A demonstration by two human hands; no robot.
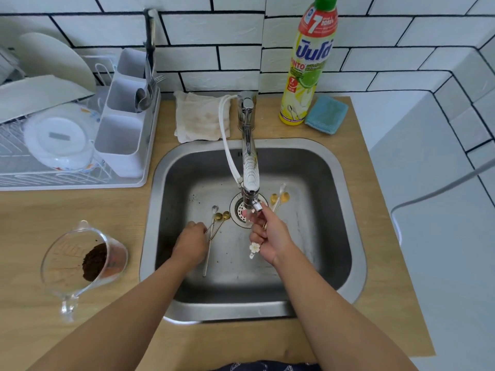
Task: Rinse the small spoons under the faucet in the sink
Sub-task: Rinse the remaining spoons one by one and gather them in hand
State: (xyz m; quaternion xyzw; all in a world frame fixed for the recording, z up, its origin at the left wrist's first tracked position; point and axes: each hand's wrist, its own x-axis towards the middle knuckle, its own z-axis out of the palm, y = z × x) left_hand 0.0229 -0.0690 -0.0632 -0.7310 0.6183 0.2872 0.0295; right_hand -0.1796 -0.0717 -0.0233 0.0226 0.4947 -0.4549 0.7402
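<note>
Spoons [278,200] of one small bunch, gold-bowled, fan out just beyond the right hand [270,234], whose fingers [254,226] are curled round their handles directly under the faucet [250,167] spout; a flower-shaped handle end pokes out below the palm. Their long axis runs from the palm up and away to the right, so the bowls sit a little to the right of the outlet rather than beneath it. Whether water is running I cannot tell.

A second bunch of spoons [221,216] lies just beyond the left hand [191,243], bowls pointing away toward the drain [241,210], handles running back toward the wrist. The left fingers [199,227] are bent over those handles and appear to pinch them low in the sink [345,218], with one long silver handle trailing back past the hand.

My judgement: the right hand is nearer the spout, so its bunch gets rinsed first, and a small shift to the left would bring its bowls under the outlet. The left bunch must be lifted up and to the right to follow.
</note>
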